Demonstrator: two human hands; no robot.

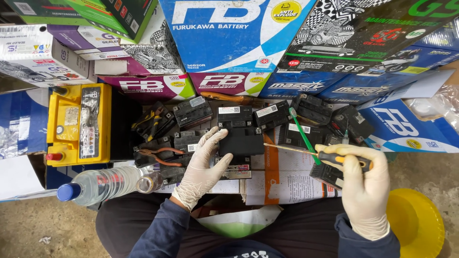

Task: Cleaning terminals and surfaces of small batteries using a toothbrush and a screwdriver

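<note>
My left hand (203,167), in a white glove, lies with fingers spread against the left side of a small black battery (241,131) in the middle of the heap. My right hand (363,184), also gloved, grips a screwdriver with an orange and black handle (334,159); its thin shaft (287,148) points left toward the battery. A green toothbrush (301,135) lies slanted under the shaft. Several other small black batteries (311,109) surround the middle one.
A yellow battery (79,123) stands at the left. Pliers with red handles (160,156) lie near a clear water bottle with a blue cap (98,185). Stacked battery cartons (234,38) line the back. A yellow bowl (416,222) sits at the lower right.
</note>
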